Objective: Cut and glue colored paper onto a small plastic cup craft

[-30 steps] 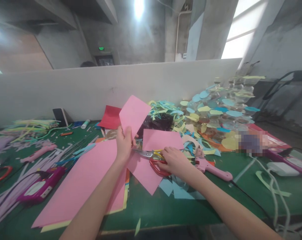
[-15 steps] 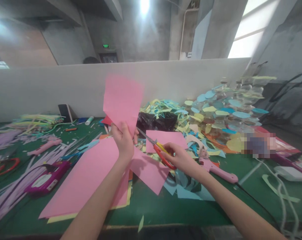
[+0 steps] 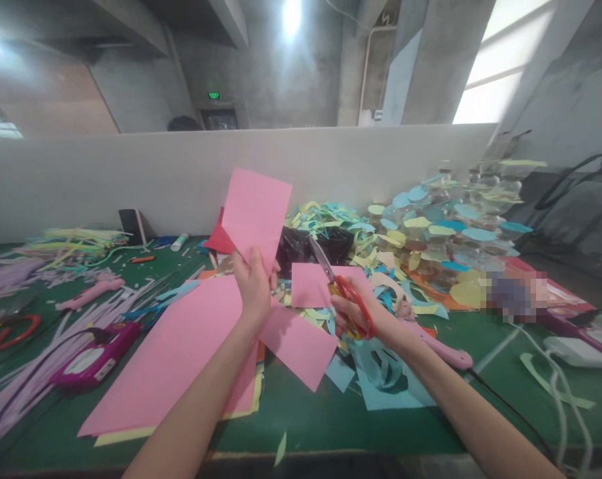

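Note:
Between the thumb and fingers of my left hand [image 3: 255,283], a pink sheet of paper [image 3: 258,216] is held up on edge above the table. My right hand [image 3: 355,306] grips scissors [image 3: 350,303] with red and yellow handles. Their blades look closed and point up and to the left, apart from the sheet. Two smaller pink paper pieces [image 3: 301,342] lie beneath and between my hands. A stack of large pink sheets [image 3: 171,352] rests under my left forearm, with yellow paper showing below.
Colourful paper scraps [image 3: 325,216] pile up around a black plastic bag [image 3: 295,246]. Stacked clear containers with paper discs [image 3: 465,226] stand at the right. A pink glue gun [image 3: 445,349] lies by my right forearm. Left are purple strips, a magenta device [image 3: 98,352] and other scissors [image 3: 16,332].
My right hand has drawn the scissors slightly right, away from the pink sheet, and turned them more upright. The sheet in my left hand has shifted a little right and tilted.

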Demonstrator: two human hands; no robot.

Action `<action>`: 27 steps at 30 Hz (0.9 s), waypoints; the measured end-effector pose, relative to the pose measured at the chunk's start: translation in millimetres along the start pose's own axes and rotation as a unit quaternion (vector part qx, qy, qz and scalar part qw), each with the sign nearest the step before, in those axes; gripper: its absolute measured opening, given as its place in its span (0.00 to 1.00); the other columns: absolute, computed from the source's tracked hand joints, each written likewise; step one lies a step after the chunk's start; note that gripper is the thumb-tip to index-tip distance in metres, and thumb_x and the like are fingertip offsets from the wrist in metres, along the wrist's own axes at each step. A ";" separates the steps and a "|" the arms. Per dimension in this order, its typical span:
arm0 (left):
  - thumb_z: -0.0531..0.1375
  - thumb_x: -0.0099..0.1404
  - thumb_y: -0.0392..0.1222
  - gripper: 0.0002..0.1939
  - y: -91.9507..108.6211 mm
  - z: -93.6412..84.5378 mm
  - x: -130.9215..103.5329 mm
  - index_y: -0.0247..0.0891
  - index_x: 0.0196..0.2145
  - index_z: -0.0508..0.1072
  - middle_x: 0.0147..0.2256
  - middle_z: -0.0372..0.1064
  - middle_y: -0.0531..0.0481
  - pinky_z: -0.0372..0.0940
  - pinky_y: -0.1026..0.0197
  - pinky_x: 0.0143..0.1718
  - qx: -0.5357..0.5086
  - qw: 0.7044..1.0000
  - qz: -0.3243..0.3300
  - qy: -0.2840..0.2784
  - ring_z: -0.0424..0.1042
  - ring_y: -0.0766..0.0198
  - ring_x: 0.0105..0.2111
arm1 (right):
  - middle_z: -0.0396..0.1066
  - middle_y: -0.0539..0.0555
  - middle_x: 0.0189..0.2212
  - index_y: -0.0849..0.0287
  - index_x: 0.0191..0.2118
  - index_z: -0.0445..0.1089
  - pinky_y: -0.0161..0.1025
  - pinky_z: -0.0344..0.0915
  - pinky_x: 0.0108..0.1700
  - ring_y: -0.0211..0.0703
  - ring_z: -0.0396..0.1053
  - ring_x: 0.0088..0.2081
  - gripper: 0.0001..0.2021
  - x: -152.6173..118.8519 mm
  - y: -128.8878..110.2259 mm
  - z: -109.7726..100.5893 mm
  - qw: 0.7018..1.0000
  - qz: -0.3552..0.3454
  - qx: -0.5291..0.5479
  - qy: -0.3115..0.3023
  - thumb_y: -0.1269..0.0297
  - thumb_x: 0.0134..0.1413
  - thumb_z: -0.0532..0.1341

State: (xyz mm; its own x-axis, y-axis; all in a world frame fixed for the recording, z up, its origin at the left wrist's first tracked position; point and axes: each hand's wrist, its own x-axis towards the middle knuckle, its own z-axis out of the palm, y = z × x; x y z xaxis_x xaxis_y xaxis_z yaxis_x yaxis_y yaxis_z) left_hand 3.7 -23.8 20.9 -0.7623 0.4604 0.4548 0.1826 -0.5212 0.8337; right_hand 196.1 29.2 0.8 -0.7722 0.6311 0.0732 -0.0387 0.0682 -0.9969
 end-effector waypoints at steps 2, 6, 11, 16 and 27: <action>0.54 0.67 0.52 0.12 -0.8 0.4 -1.2 0.44 0.37 0.56 0.20 0.65 0.62 0.46 0.69 0.11 0.003 1.000 -0.001 -0.015 0.53 0.75 0.09 | 0.58 0.38 0.22 0.51 0.39 0.49 0.33 0.63 0.19 0.34 0.64 0.18 0.28 1.6 0.9 -0.7 1.000 0.007 0.006 0.018 0.49 0.44 0.69; 0.54 0.68 0.52 0.13 -1.0 1.5 -4.4 0.44 0.35 0.54 0.19 0.65 0.62 0.47 0.70 0.10 0.017 0.999 -0.013 -0.039 0.53 0.75 0.09 | 0.55 0.37 0.24 0.50 0.40 0.48 0.29 0.54 0.12 0.27 0.52 0.13 0.28 10.1 14.1 -2.8 0.999 0.009 0.023 0.034 0.49 0.44 0.68; 0.53 0.69 0.51 0.11 -2.9 2.4 -6.7 0.43 0.36 0.56 0.18 0.63 0.62 0.46 0.69 0.09 0.045 0.998 -0.024 -0.048 0.52 0.74 0.08 | 0.55 0.40 0.30 0.50 0.45 0.49 0.32 0.64 0.24 0.30 0.59 0.23 0.29 15.1 25.2 -6.2 0.997 -0.068 -0.035 0.032 0.59 0.43 0.69; 0.55 0.68 0.53 0.14 -7.6 2.3 -5.5 0.43 0.35 0.55 0.17 0.62 0.62 0.46 0.69 0.10 0.045 0.997 -0.030 -0.056 0.52 0.74 0.08 | 0.55 0.43 0.30 0.51 0.44 0.52 0.31 0.60 0.24 0.31 0.57 0.25 0.21 18.5 29.1 -7.5 0.996 -0.073 -0.047 0.033 0.57 0.50 0.64; 0.55 0.67 0.55 0.14 -15.7 4.4 -8.2 0.42 0.35 0.60 0.16 0.61 0.62 0.46 0.71 0.09 0.056 0.989 -0.048 -0.128 0.52 0.73 0.08 | 0.55 0.45 0.33 0.52 0.46 0.51 0.29 0.57 0.22 0.30 0.54 0.25 0.25 6.1 7.6 -6.2 0.997 -0.027 -0.072 -0.022 0.54 0.48 0.65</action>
State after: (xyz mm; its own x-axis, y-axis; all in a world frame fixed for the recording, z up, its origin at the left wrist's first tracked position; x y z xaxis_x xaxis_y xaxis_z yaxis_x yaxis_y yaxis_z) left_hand 9.8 -16.2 5.4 -0.6004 0.6782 0.4238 0.1951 -0.3898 0.9000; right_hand 195.1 38.4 -6.1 -0.7989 0.5889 0.1221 0.0082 0.2137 -0.9769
